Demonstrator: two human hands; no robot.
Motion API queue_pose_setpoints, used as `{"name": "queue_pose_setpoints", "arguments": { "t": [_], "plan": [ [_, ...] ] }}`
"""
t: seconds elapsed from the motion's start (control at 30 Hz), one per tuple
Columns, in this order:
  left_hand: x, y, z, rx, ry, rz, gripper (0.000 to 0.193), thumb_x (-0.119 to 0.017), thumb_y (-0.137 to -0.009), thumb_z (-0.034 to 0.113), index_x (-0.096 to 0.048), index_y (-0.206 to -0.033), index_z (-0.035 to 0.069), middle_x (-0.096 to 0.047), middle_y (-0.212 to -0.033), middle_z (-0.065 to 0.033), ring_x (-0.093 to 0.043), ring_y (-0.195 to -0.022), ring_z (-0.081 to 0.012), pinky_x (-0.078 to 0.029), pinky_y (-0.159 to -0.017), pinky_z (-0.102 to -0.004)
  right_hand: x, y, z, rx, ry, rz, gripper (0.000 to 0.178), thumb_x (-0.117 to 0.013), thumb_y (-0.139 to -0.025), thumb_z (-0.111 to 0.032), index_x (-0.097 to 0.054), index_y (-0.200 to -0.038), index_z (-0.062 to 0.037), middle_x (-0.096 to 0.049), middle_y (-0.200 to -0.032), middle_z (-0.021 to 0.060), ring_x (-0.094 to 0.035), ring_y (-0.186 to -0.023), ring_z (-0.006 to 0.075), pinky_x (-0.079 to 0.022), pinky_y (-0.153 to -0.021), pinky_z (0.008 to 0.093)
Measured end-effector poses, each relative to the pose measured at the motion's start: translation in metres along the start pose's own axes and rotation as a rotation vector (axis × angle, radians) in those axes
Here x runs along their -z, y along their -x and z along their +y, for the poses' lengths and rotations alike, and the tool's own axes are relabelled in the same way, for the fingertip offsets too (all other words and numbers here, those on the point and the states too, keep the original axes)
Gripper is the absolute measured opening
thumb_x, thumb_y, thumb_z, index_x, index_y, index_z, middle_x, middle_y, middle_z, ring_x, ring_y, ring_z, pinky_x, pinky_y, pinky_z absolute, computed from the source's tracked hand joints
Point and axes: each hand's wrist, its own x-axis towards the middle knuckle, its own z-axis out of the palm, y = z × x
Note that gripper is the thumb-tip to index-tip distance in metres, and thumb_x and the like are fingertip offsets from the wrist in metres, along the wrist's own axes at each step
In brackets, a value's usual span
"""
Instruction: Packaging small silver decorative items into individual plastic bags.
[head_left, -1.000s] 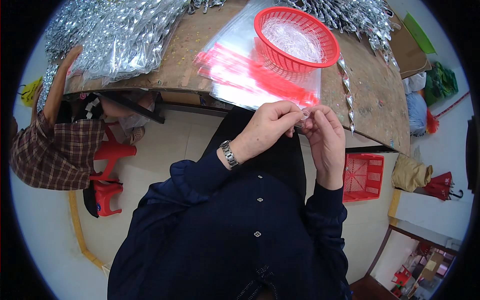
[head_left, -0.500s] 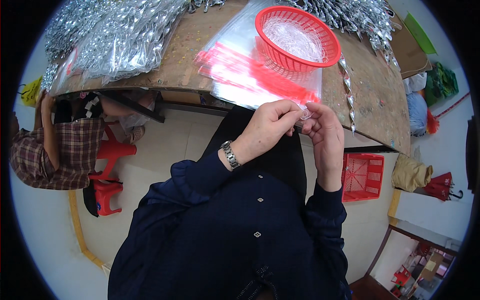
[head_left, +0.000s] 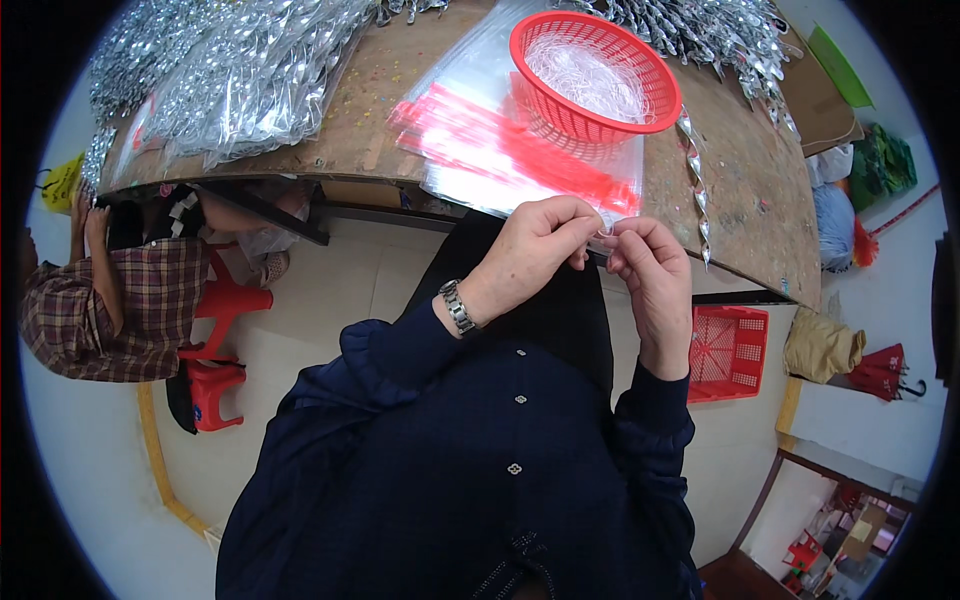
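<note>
My left hand point(head_left: 540, 243) and my right hand point(head_left: 650, 270) meet just off the table's near edge, both with closed, pinching fingers. Between the fingertips runs a thin pale thread loop point(head_left: 605, 233); its ends are hidden by the fingers. Beyond my hands, a red plastic basket point(head_left: 665, 125) holds a tangle of white thread point(head_left: 585, 75). It stands on a stack of clear plastic bags point(head_left: 475, 185) with red strips. To the right, one twisted silver strip point(head_left: 697, 185) lies on the wooden table, its tip hanging over the edge.
Heaps of silver twisted strips point(head_left: 270, 80) in clear bags cover the table's left side, with another silver pile point(head_left: 700, 40) at the far right. A red crate point(head_left: 728, 355) stands on the floor to the right. At the left sits a person in a plaid shirt point(head_left: 120, 310) beside red stools point(head_left: 215, 395).
My right hand has shifted slightly down and right, its fingers now more closed in a pinch. The thread loop looks smaller. The person at the left has moved their hands a little.
</note>
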Motion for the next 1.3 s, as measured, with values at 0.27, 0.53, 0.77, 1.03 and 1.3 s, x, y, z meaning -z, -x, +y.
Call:
{"name": "queue_pose_setpoints", "arguments": {
  "t": [0.27,0.53,0.77,1.03,1.3],
  "plan": [
    [0.000,0.001,0.000,-0.021,-0.049,-0.004,0.017,-0.054,-0.094,0.015,-0.062,-0.097,0.000,-0.060,-0.079,-0.0002,-0.055,-0.068,-0.0051,-0.045,-0.063,-0.0190,-0.004,0.003,-0.001,0.029,0.129,0.014,0.010,-0.059,-0.088,-0.002,-0.060,-0.097,0.0006,-0.060,-0.082,0.0031,-0.054,-0.070,0.0082,-0.044,-0.066,0.0200],
    [-0.001,0.001,0.000,-0.012,-0.041,-0.007,0.017,-0.054,-0.094,0.015,-0.062,-0.096,0.000,-0.060,-0.079,0.0005,-0.055,-0.067,-0.0045,-0.045,-0.062,-0.0186,-0.004,0.003,0.003,0.061,0.186,0.014,0.007,-0.059,-0.088,-0.004,-0.060,-0.094,-0.0001,-0.059,-0.083,0.0018,-0.053,-0.069,0.0073,-0.044,-0.066,0.0198],
    [-0.001,0.002,0.000,-0.014,-0.006,-0.025,0.017,-0.053,-0.095,0.014,-0.062,-0.096,0.000,-0.060,-0.078,0.0007,-0.054,-0.068,-0.0047,-0.044,-0.064,-0.0189,-0.004,0.003,0.005,-0.067,-0.076,-0.007,0.007,-0.055,-0.092,-0.009,-0.057,-0.095,-0.0031,-0.056,-0.077,0.0014,-0.052,-0.066,0.0069,-0.044,-0.063,0.0212],
    [0.000,0.001,0.000,-0.002,0.080,-0.093,0.017,-0.052,-0.095,0.014,-0.061,-0.095,0.000,-0.061,-0.080,-0.0008,-0.055,-0.069,-0.0061,-0.046,-0.066,-0.0202,-0.006,0.004,0.007,-0.097,-0.242,-0.042,0.008,-0.052,-0.094,-0.011,-0.055,-0.094,-0.0039,-0.057,-0.080,0.0014,-0.050,-0.065,0.0064,-0.043,-0.063,0.0227],
    [-0.001,0.000,0.002,0.013,0.106,-0.100,0.016,-0.052,-0.095,0.014,-0.061,-0.095,0.000,-0.061,-0.080,-0.0010,-0.055,-0.069,-0.0063,-0.046,-0.066,-0.0210,-0.003,0.003,0.009,-0.083,-0.305,-0.065,0.009,-0.050,-0.095,-0.012,-0.055,-0.095,-0.0040,-0.057,-0.084,0.0020,-0.050,-0.066,0.0061,-0.044,-0.064,0.0231]
  ]
}}
